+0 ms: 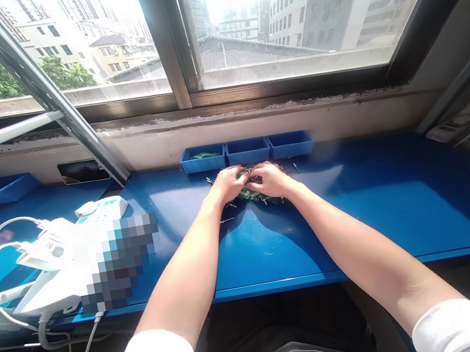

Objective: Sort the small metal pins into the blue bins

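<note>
My left hand (230,183) and my right hand (270,178) meet over a small pile on the blue table. Both hands have bent fingers, with the fingertips drawn together at the pile's middle. What they pinch there is too small to make out. The pile mixes thin metal pin-like pieces (265,200) with crumpled green material (248,193), partly hidden under my hands. A few stray pins lie around it, one loose pin (296,168) to the right and another thin pin (227,220) nearer to me.
Behind the pile stand three blue trays; the left tray (188,166) holds something green. White power strips (102,210) with plugs and cables, and a pixelated dark object (118,263), occupy the table's left. A metal post (93,146) rises beside a dark phone-like slab (83,171).
</note>
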A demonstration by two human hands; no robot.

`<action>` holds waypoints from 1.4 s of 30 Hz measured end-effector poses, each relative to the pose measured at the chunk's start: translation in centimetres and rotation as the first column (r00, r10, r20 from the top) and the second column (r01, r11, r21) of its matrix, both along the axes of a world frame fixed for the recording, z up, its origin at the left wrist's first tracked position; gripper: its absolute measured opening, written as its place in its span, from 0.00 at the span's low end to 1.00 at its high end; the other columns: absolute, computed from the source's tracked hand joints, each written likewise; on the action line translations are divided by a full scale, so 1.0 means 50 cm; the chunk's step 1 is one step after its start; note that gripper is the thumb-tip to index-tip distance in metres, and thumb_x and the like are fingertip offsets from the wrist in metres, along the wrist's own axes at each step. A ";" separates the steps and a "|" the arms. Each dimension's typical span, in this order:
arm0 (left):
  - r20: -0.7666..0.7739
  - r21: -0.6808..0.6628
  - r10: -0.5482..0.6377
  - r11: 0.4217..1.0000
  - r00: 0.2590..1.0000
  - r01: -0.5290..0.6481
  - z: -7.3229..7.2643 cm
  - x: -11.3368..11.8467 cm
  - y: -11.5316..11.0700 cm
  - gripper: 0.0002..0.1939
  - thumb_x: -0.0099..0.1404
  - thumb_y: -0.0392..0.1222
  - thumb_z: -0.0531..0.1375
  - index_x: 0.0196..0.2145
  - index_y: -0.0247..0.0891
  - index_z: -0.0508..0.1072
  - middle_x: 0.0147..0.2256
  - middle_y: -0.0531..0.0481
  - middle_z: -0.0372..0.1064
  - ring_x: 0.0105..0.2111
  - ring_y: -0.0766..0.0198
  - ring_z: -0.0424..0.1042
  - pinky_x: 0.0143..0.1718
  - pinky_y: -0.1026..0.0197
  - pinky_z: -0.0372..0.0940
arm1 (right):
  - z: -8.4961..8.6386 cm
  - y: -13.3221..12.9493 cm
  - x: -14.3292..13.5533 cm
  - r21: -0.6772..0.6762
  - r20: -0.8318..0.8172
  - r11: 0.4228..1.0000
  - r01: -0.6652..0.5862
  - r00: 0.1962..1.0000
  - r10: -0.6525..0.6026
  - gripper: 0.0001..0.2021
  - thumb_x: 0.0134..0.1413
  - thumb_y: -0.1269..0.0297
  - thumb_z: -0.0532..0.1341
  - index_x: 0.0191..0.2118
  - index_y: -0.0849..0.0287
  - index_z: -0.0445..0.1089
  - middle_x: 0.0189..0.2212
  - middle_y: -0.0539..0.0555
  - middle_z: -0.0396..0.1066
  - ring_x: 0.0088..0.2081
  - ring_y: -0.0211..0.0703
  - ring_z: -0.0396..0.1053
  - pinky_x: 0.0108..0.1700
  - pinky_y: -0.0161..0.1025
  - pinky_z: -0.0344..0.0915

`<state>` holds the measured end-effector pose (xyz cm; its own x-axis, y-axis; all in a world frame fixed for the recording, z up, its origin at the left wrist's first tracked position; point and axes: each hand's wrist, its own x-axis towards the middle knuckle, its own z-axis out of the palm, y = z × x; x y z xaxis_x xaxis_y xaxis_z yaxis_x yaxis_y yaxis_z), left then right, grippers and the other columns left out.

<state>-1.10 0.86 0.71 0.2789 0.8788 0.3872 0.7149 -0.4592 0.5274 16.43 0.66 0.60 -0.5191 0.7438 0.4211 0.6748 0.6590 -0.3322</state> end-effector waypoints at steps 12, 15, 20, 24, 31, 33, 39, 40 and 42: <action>0.060 -0.068 0.005 0.998 0.998 0.000 0.001 0.000 -0.004 0.18 0.64 0.47 0.50 0.42 0.40 0.76 0.44 0.48 0.74 0.45 0.56 0.71 0.49 0.59 0.62 | 0.014 -0.012 -0.003 -0.023 0.065 0.991 -0.134 0.989 0.135 0.16 0.44 0.52 0.66 0.39 0.54 0.75 0.42 0.55 0.72 0.51 0.54 0.62 0.53 0.47 0.59; 0.068 -0.061 0.011 0.998 0.998 -0.006 0.001 -0.001 -0.003 0.18 0.64 0.47 0.50 0.41 0.41 0.76 0.44 0.47 0.74 0.44 0.56 0.71 0.48 0.59 0.63 | 0.012 -0.007 -0.002 -0.016 0.050 0.989 -0.149 0.987 0.150 0.14 0.44 0.54 0.66 0.37 0.54 0.76 0.40 0.54 0.72 0.48 0.51 0.65 0.52 0.45 0.60; 0.085 -0.073 0.020 0.997 0.996 -0.014 -0.003 -0.003 0.001 0.18 0.64 0.48 0.50 0.43 0.40 0.76 0.44 0.47 0.74 0.45 0.56 0.70 0.48 0.58 0.62 | 0.013 -0.005 -0.003 -0.013 0.053 0.982 -0.186 0.981 0.186 0.11 0.45 0.58 0.65 0.37 0.53 0.76 0.37 0.53 0.73 0.43 0.46 0.68 0.49 0.42 0.61; 0.125 -0.099 0.053 0.994 0.991 -0.040 -0.004 -0.006 0.003 0.19 0.64 0.50 0.50 0.44 0.39 0.75 0.45 0.46 0.74 0.46 0.55 0.70 0.49 0.58 0.62 | 0.017 -0.015 -0.011 0.024 0.105 0.979 -0.203 0.974 0.199 0.16 0.41 0.59 0.67 0.40 0.52 0.75 0.41 0.54 0.72 0.47 0.49 0.66 0.52 0.44 0.58; 0.229 -0.135 0.090 0.989 0.969 -0.060 0.001 -0.006 0.002 0.18 0.63 0.50 0.51 0.39 0.39 0.76 0.41 0.48 0.75 0.43 0.56 0.71 0.45 0.59 0.63 | 0.022 -0.026 -0.024 0.075 0.126 0.969 -0.235 0.966 0.225 0.07 0.53 0.62 0.60 0.33 0.52 0.76 0.39 0.54 0.72 0.44 0.46 0.66 0.51 0.44 0.58; 0.277 -0.131 0.106 0.989 0.955 -0.072 0.005 -0.007 0.002 0.18 0.63 0.51 0.52 0.39 0.39 0.76 0.40 0.49 0.75 0.42 0.57 0.71 0.44 0.60 0.63 | 0.022 -0.024 -0.025 0.091 0.099 0.967 -0.239 0.968 0.230 0.08 0.55 0.63 0.58 0.34 0.53 0.77 0.39 0.54 0.73 0.44 0.45 0.66 0.50 0.43 0.60; 0.463 -0.099 0.044 0.995 0.885 0.002 0.015 -0.007 0.000 0.19 0.60 0.54 0.54 0.37 0.38 0.76 0.40 0.49 0.75 0.43 0.58 0.71 0.46 0.61 0.63 | 0.018 -0.013 -0.021 0.105 -0.118 0.993 -0.059 0.990 0.072 0.12 0.59 0.62 0.55 0.34 0.57 0.75 0.36 0.55 0.74 0.40 0.44 0.69 0.45 0.40 0.63; 0.486 -0.097 0.017 0.995 0.874 0.035 0.016 -0.007 0.000 0.19 0.60 0.54 0.56 0.38 0.38 0.76 0.40 0.49 0.75 0.43 0.58 0.71 0.46 0.61 0.63 | 0.018 -0.011 -0.020 0.091 -0.182 0.996 -0.025 0.983 0.041 0.12 0.59 0.62 0.55 0.34 0.57 0.75 0.36 0.54 0.74 0.38 0.43 0.69 0.43 0.40 0.64; 0.528 -0.096 -0.031 0.991 0.849 0.096 0.017 -0.006 -0.002 0.20 0.58 0.54 0.58 0.39 0.37 0.75 0.41 0.47 0.74 0.43 0.58 0.71 0.46 0.61 0.63 | 0.018 -0.007 -0.017 0.046 -0.319 0.998 0.037 0.948 -0.021 0.12 0.59 0.60 0.54 0.35 0.58 0.74 0.34 0.53 0.75 0.35 0.42 0.70 0.40 0.39 0.65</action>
<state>-1.38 0.76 1.57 0.1195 0.9131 0.3898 0.2889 -0.4076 0.8663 15.60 0.33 1.51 -0.3305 0.7298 0.5985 0.5586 0.6624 -0.4992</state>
